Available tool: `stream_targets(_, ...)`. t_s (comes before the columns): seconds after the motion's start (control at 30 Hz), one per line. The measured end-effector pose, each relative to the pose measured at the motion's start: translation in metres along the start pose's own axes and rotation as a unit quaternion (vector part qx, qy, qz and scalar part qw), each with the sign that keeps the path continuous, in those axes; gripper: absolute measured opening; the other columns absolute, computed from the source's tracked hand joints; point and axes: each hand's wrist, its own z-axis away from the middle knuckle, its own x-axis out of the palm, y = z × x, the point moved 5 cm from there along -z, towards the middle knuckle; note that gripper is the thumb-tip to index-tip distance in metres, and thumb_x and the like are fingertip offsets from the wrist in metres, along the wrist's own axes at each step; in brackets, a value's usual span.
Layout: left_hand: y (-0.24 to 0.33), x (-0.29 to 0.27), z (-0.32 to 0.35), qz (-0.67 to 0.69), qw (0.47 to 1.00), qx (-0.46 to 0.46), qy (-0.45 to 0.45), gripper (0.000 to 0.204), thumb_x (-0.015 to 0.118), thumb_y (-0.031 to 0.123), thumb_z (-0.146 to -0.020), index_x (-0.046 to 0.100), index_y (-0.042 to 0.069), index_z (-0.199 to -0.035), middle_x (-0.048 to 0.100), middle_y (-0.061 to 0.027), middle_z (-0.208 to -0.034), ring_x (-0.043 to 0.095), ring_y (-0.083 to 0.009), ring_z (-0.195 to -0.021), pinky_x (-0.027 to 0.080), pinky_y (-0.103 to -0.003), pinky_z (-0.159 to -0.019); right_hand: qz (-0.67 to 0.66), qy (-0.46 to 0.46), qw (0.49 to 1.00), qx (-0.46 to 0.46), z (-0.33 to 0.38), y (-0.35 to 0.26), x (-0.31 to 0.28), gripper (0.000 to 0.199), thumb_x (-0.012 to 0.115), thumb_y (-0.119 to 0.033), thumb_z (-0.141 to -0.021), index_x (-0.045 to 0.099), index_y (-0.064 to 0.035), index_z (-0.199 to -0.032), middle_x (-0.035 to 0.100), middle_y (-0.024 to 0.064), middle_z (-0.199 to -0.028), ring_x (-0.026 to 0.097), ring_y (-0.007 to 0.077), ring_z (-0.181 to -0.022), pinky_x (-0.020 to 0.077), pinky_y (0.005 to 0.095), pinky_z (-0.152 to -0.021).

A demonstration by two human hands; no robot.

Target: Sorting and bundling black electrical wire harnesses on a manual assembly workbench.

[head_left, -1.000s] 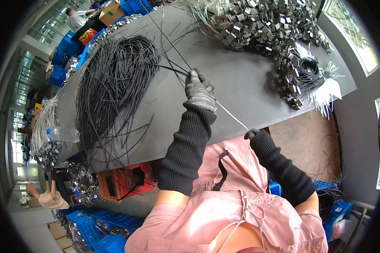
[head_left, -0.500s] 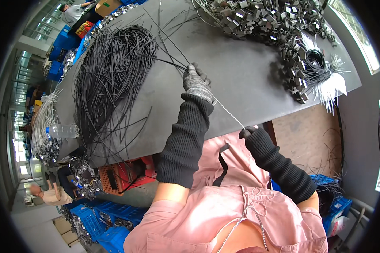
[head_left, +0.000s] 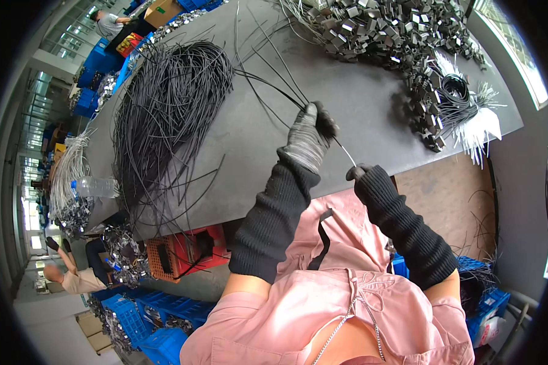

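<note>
My left hand [head_left: 310,135] is pinched shut on a few thin black cables [head_left: 268,79] where they fan out over the grey desk [head_left: 371,103]; my right hand [head_left: 360,172] sits at the desk's near edge, closed on the pale end of one cable [head_left: 346,155] stretched between both hands. The strands look light, springy and slick, so they should slip through knit gloves. I judge the best grip is near the end, pinched hard, with the other hand bunching the rest so they don't whip or tangle. The main cable heap [head_left: 164,103] lies to my left on the desk, loose and snag-prone. At the far right is a pile of small metal clips [head_left: 383,30], stiff with sharp edges, and beside it a black coil with white ends [head_left: 463,106]. Packages: a clear plastic bottle [head_left: 97,186] at the left desk edge, a red-orange crate [head_left: 189,252] under the desk, blue crates [head_left: 146,331] on the floor, and a brown carton [head_left: 164,11] at the far end. A bright yellow-red box [head_left: 128,44] sits by it; the print is too small to tell.
</note>
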Motion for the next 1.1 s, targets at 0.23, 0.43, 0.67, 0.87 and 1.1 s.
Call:
stream_targets(0.23,-0.01,-0.005,0.001,-0.002,1.0,-0.015,-0.008,0.013,0.051,0.023,-0.089,0.056,0.011,-0.091,0.058,-0.0026,-0.072,0.058,-0.0205,-0.069,0.052,-0.039,-0.067,-0.044,-0.097,0.99,0.096,-0.037,0.014,0.007,0.019,0.044,-0.014,-0.083,0.059,-0.0023,-0.084,0.057,0.0142,-0.06,0.058,0.0248,-0.057,0.0457,0.0352,-0.055)
stream_targets(0.43,0.056,-0.028,-0.038,-0.036,0.996,0.062,0.046,0.013,0.053,0.024,-0.088,0.056,0.012,-0.084,0.052,0.0015,-0.063,0.054,-0.0154,-0.059,0.052,-0.034,-0.059,-0.019,-0.215,0.976,0.016,-0.001,0.014,0.004,0.027,0.048,-0.025,-0.082,0.06,-0.004,-0.095,0.062,0.0102,-0.079,0.059,0.0166,-0.064,0.0471,0.0288,-0.058)
stream_targets(0.67,0.063,-0.049,-0.067,-0.063,0.996,0.026,0.055,0.015,0.052,0.025,-0.088,0.056,0.01,-0.087,0.055,-0.0006,-0.068,0.057,-0.0181,-0.065,0.052,-0.036,-0.064,-0.377,-0.15,0.784,0.471,0.035,0.035,0.026,0.028,0.043,-0.025,-0.087,0.06,-0.0032,-0.09,0.059,0.0088,-0.065,0.057,0.0132,-0.054,0.0472,0.0276,-0.045)
stream_targets(0.87,0.031,-0.046,-0.06,-0.138,0.985,-0.036,0.096,0.015,0.05,0.025,-0.089,0.056,0.011,-0.087,0.057,-0.0026,-0.074,0.058,-0.0201,-0.07,0.053,-0.039,-0.067,-0.196,-0.05,0.908,0.366,0.007,0.054,0.034,0.028,0.041,-0.021,-0.085,0.059,0.0002,-0.076,0.054,0.0098,-0.054,0.057,0.0179,-0.049,0.0455,0.0309,-0.049)
stream_targets(1.1,0.04,-0.011,-0.059,-0.137,0.99,-0.001,0.014,0.015,0.051,0.024,-0.089,0.056,0.01,-0.088,0.055,-0.0015,-0.068,0.057,-0.019,-0.064,0.052,-0.038,-0.062,-0.234,0.046,0.891,0.386,0.0,0.048,0.034,0.025,0.047,-0.023,-0.084,0.06,-0.0013,-0.081,0.056,0.0072,-0.057,0.055,0.0136,-0.051,0.0432,0.0263,-0.051)
